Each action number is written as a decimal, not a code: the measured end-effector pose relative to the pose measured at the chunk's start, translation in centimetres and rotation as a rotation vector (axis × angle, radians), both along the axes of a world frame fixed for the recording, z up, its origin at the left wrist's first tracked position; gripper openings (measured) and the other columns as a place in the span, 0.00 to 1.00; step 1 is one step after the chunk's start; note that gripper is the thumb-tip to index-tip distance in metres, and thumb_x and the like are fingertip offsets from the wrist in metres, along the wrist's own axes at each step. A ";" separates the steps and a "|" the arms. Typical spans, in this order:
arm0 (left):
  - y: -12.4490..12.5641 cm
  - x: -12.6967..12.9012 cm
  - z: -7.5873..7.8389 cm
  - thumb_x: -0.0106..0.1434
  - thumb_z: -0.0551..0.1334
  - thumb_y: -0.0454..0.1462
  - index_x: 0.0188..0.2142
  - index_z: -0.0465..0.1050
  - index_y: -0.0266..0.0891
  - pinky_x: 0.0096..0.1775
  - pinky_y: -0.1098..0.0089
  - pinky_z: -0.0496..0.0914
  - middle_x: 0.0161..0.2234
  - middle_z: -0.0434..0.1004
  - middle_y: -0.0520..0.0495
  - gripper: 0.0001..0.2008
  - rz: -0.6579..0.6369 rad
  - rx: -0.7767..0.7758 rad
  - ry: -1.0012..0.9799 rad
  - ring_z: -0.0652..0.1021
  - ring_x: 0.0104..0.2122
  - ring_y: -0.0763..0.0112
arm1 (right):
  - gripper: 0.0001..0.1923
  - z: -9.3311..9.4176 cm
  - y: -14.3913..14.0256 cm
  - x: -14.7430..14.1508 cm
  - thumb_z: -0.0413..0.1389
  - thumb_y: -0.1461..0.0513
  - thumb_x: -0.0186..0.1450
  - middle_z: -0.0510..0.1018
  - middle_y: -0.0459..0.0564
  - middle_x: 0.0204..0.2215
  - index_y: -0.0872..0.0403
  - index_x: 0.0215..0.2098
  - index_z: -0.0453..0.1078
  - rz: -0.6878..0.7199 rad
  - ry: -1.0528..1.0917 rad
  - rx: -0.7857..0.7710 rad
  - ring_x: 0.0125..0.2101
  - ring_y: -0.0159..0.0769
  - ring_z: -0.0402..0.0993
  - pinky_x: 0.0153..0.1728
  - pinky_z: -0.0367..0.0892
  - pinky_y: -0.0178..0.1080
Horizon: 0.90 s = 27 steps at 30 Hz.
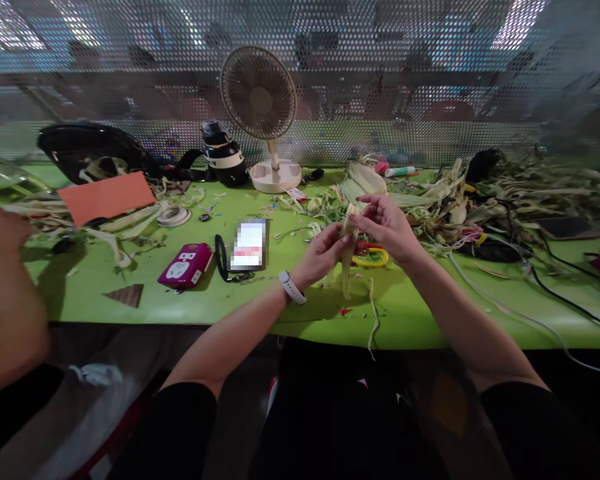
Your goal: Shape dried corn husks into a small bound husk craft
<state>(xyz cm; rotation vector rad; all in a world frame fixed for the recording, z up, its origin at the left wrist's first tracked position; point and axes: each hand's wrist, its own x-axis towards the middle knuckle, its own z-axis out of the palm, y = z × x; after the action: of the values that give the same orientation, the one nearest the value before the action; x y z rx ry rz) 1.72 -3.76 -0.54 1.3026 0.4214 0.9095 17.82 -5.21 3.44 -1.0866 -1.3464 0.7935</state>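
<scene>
Between my two hands is a pale corn husk (348, 263), its narrow lower end hanging down over the green table. My left hand (326, 248), with a white band on the wrist, pinches the husk from the left. The fingers of my right hand (384, 223) close on its upper end. Just behind the husk lies a yellow looped handle (375, 259), partly hidden by my hands. A thin husk strip (374, 313) hangs over the table's front edge. More loose husks (360, 181) lie behind my hands.
A fan (260, 100) and a black bottle (223, 157) stand at the back. Nearer are a phone (250, 245), a purple box (186, 265) and a tape roll (174, 215). A husk heap (450, 200) and cables (510, 280) lie right. Another person's arm (10, 300) rests left.
</scene>
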 end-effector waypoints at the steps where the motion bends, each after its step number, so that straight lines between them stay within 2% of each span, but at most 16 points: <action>1: 0.0 -0.1 0.1 0.58 0.67 0.51 0.44 0.68 0.40 0.32 0.69 0.76 0.37 0.80 0.45 0.22 -0.013 0.014 0.022 0.81 0.35 0.65 | 0.22 0.2 0.0 0.4 0.70 0.50 0.51 0.72 0.43 0.25 0.54 0.35 0.72 0.104 -0.002 -0.062 0.25 0.28 0.68 0.24 0.67 0.33; 3: 0.0 -0.4 0.2 0.60 0.65 0.52 0.45 0.69 0.39 0.30 0.69 0.75 0.37 0.80 0.44 0.22 -0.040 0.053 0.067 0.81 0.35 0.64 | 0.20 0.6 0.0 1.1 0.69 0.49 0.53 0.73 0.44 0.24 0.54 0.31 0.72 0.231 0.002 -0.131 0.24 0.29 0.69 0.23 0.68 0.34; 5: 0.1 -0.6 0.4 0.62 0.64 0.51 0.46 0.70 0.39 0.37 0.65 0.76 0.39 0.80 0.43 0.21 -0.004 0.144 0.077 0.81 0.39 0.63 | 0.20 0.9 -0.1 1.5 0.68 0.47 0.54 0.72 0.44 0.22 0.54 0.27 0.72 0.208 0.000 -0.071 0.22 0.29 0.68 0.22 0.67 0.34; 6: 0.1 -0.7 0.5 0.62 0.64 0.50 0.47 0.71 0.39 0.42 0.63 0.76 0.41 0.80 0.42 0.21 0.064 0.219 0.066 0.80 0.43 0.62 | 0.19 1.0 -0.2 1.6 0.68 0.47 0.54 0.71 0.43 0.21 0.53 0.27 0.72 0.138 -0.006 0.009 0.21 0.28 0.67 0.21 0.66 0.34; 8: 0.2 -0.9 0.7 0.60 0.67 0.48 0.48 0.72 0.39 0.54 0.59 0.70 0.47 0.78 0.41 0.21 0.294 0.390 0.026 0.77 0.51 0.61 | 0.17 1.0 -0.3 1.6 0.66 0.47 0.57 0.71 0.43 0.21 0.51 0.28 0.72 -0.053 -0.046 0.224 0.21 0.28 0.66 0.21 0.66 0.34; 10: 0.3 -1.1 0.8 0.61 0.66 0.49 0.45 0.75 0.39 0.57 0.58 0.67 0.47 0.79 0.41 0.18 0.503 0.468 0.009 0.75 0.52 0.62 | 0.14 0.9 -0.4 1.6 0.64 0.49 0.61 0.73 0.44 0.23 0.50 0.30 0.74 -0.221 -0.157 0.446 0.23 0.31 0.69 0.24 0.69 0.36; 11: 0.3 -1.1 0.8 0.64 0.63 0.50 0.43 0.77 0.39 0.56 0.58 0.68 0.44 0.80 0.41 0.18 0.517 0.443 0.017 0.76 0.51 0.62 | 0.12 0.8 -0.5 1.6 0.63 0.50 0.62 0.75 0.45 0.25 0.49 0.32 0.76 -0.253 -0.252 0.538 0.25 0.32 0.70 0.27 0.70 0.38; 13: 0.4 -0.9 0.7 0.66 0.57 0.54 0.37 0.79 0.38 0.51 0.60 0.71 0.39 0.81 0.41 0.22 0.361 0.294 0.043 0.78 0.47 0.61 | 0.09 0.4 -0.5 1.5 0.60 0.53 0.65 0.78 0.47 0.29 0.48 0.34 0.78 -0.198 -0.509 0.676 0.29 0.34 0.73 0.31 0.71 0.40; 15: 0.7 -0.5 0.5 0.64 0.58 0.56 0.35 0.79 0.38 0.48 0.60 0.73 0.39 0.82 0.42 0.23 0.172 0.117 -0.015 0.79 0.46 0.61 | 0.08 -0.1 -0.4 1.4 0.58 0.56 0.67 0.80 0.48 0.31 0.47 0.37 0.79 -0.100 -0.766 0.769 0.32 0.35 0.74 0.34 0.70 0.40; 17: 0.9 -0.2 0.4 0.62 0.62 0.53 0.33 0.78 0.39 0.49 0.61 0.73 0.37 0.82 0.46 0.19 0.156 -0.060 -0.118 0.80 0.46 0.62 | 0.08 -0.6 -0.2 1.4 0.56 0.59 0.68 0.80 0.48 0.34 0.46 0.40 0.79 -0.079 -0.934 0.844 0.35 0.35 0.74 0.37 0.68 0.41; 19: 1.1 -0.2 0.4 0.60 0.67 0.48 0.33 0.78 0.41 0.48 0.63 0.74 0.36 0.82 0.49 0.13 0.185 -0.173 -0.146 0.81 0.43 0.65 | 0.08 -1.0 0.1 1.3 0.57 0.59 0.67 0.80 0.48 0.37 0.44 0.41 0.79 -0.119 -1.011 0.878 0.40 0.37 0.73 0.41 0.66 0.43; 21: 1.1 -0.3 0.6 0.58 0.69 0.44 0.32 0.77 0.42 0.44 0.66 0.76 0.33 0.81 0.52 0.09 0.208 -0.230 -0.129 0.82 0.38 0.68 | 0.09 -1.4 0.3 1.3 0.58 0.59 0.65 0.79 0.48 0.39 0.43 0.41 0.78 -0.127 -1.034 0.865 0.43 0.40 0.72 0.43 0.64 0.46; 23: 1.1 -0.5 0.8 0.57 0.69 0.45 0.33 0.76 0.42 0.40 0.68 0.77 0.30 0.80 0.53 0.10 0.221 -0.244 -0.105 0.82 0.32 0.71 | 0.11 -1.5 0.4 1.2 0.57 0.59 0.63 0.78 0.48 0.39 0.44 0.42 0.78 -0.095 -0.995 0.822 0.42 0.41 0.71 0.44 0.64 0.48; 27: 0.9 -0.5 0.8 0.59 0.67 0.50 0.40 0.74 0.41 0.33 0.70 0.78 0.33 0.82 0.50 0.17 0.210 -0.182 -0.030 0.83 0.32 0.68 | 0.11 -1.3 0.2 0.8 0.55 0.59 0.63 0.76 0.50 0.35 0.48 0.40 0.77 -0.165 -0.699 0.677 0.38 0.41 0.71 0.41 0.67 0.47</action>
<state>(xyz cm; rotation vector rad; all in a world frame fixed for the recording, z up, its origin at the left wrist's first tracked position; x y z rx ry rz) 1.19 -2.83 0.28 1.0910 0.6121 1.0388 18.59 -5.00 2.13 -0.9219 -1.8794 -0.2183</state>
